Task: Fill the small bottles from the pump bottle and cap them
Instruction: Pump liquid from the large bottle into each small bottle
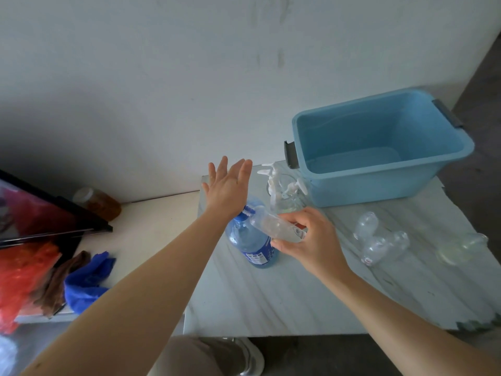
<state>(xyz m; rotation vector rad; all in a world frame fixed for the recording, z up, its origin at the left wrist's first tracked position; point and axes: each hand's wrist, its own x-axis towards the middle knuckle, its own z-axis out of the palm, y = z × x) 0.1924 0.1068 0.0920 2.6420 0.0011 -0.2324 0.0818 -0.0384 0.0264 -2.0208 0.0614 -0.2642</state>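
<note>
My left hand is spread flat, fingers straight, over the blue pump bottle standing on the surface. My right hand grips a small bottle, tilted against its nozzle.

- Your left hand, fingers straight, rests atop the pump bottle.
- Your right hand holds a small bottle tilted at the pump bottle's nozzle.
</note>
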